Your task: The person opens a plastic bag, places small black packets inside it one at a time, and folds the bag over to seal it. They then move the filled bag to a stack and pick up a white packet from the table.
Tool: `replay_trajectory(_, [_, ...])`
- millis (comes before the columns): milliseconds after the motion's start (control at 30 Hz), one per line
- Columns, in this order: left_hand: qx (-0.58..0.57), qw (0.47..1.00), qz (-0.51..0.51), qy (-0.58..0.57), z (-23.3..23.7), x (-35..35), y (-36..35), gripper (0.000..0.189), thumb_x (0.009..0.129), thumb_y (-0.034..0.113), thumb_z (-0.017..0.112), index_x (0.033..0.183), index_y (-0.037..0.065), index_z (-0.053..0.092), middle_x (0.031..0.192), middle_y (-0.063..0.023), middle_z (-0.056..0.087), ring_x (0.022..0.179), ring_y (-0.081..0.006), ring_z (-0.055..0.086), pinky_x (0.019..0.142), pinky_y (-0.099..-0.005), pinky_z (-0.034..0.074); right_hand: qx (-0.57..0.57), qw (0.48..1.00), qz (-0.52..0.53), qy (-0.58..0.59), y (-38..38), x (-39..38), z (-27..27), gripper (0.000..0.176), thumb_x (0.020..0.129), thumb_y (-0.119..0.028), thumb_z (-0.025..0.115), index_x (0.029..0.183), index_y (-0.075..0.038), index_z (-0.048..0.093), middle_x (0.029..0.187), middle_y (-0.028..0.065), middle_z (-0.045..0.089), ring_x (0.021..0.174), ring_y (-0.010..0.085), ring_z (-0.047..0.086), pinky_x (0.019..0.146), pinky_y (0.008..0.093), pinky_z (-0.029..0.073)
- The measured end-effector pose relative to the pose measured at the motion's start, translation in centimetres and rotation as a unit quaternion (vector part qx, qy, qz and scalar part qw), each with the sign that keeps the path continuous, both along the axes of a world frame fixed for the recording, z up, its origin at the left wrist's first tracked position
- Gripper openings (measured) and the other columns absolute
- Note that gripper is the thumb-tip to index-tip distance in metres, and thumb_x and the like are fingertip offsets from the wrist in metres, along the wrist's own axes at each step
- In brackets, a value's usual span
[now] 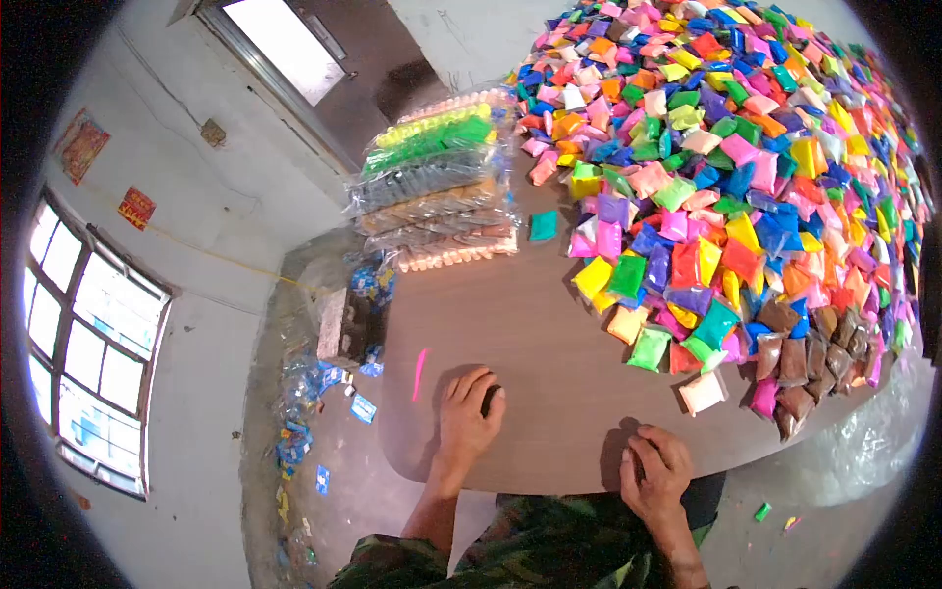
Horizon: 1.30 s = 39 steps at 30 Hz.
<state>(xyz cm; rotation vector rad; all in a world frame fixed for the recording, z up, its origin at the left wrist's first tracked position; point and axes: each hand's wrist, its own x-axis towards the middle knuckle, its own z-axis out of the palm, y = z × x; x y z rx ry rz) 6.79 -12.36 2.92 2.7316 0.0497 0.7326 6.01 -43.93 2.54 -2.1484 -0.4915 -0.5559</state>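
Observation:
My left hand [471,410] rests on the brown table [530,344] near its front edge, fingers loosely bent and thumb apart, holding nothing visible. A pink mark [420,374] lies on the tabletop just left of it. At the front edge, my right hand [655,473] is half curled, with a gap between thumb and fingers and nothing seen in it. The closest thing to it is a pale cream packet [703,393], up and to the right. Behind that rises a big heap of small colourful packets [726,177], with several brown packets [814,358] grouped at its front.
Clear bags of sorted packets [442,182] are stacked at the table's back left. A single teal packet [543,226] lies beside them. Blue wrappers [363,407] and a brick-like block [343,327] are at the left, off the table. Clear plastic sheeting [854,456] hangs at the right.

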Motion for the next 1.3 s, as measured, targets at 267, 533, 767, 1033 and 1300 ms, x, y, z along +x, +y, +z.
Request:
replay_trajectory(267, [0.012,1.000,0.002,0.019,0.9,0.1,-0.7,0.021,0.086,0.011,0.072,0.105,0.001,0.071,0.122,-0.0148,0.069,0.111,-0.0367,0.064,0.097,-0.0470,0.052,-0.013,1.000,-0.013,-0.020,-0.3,-0.1,-0.2,0.023,0.077,-0.011,0.080,0.099,-0.008,0.075,0.112,0.0076,0.071,0.097,0.0262,0.071,0.082,0.0369,0.056])
replay_trajectory(533, [0.000,0.999,-0.006,0.040,0.1,-0.1,-0.4,0.024,0.090,0.009,0.069,0.111,-0.002,0.068,0.124,-0.0186,0.066,0.119,-0.0382,0.061,0.105,-0.0472,0.048,0.004,1.000,-0.009,-0.021,-0.5,-0.1,-0.4,0.022,0.080,-0.010,0.079,0.101,-0.007,0.074,0.113,0.0075,0.070,0.096,0.0251,0.071,0.078,0.0345,0.057])
replay_trajectory(767, [0.015,1.000,0.001,0.021,-0.2,-0.1,-0.6,0.024,0.089,0.009,0.070,0.111,-0.001,0.070,0.124,-0.0148,0.067,0.115,-0.0361,0.063,0.098,-0.0461,0.052,0.013,1.000,-0.007,-0.005,-0.6,-0.1,0.1,0.022,0.076,-0.006,0.080,0.097,-0.006,0.074,0.109,0.0073,0.070,0.092,0.0247,0.071,0.075,0.0347,0.056])
replay_trajectory(1033, [0.019,0.999,0.005,0.045,0.3,-0.3,-0.6,0.023,0.091,0.008,0.069,0.112,-0.002,0.068,0.126,-0.0186,0.066,0.120,-0.0376,0.061,0.106,-0.0472,0.047,0.005,1.000,-0.003,-0.009,-0.5,-0.1,-0.2,0.022,0.079,-0.009,0.080,0.100,-0.006,0.073,0.111,0.0077,0.070,0.098,0.0257,0.071,0.081,0.0355,0.057])
replay_trajectory(1300, [0.006,0.999,-0.001,0.046,1.2,-0.2,-1.0,0.023,0.089,0.008,0.070,0.111,-0.001,0.068,0.123,-0.0180,0.066,0.119,-0.0375,0.061,0.103,-0.0482,0.049,0.010,1.000,-0.009,-0.015,-0.3,0.0,0.0,0.019,0.078,-0.008,0.080,0.096,-0.007,0.075,0.108,0.0071,0.071,0.097,0.0255,0.072,0.080,0.0352,0.057])
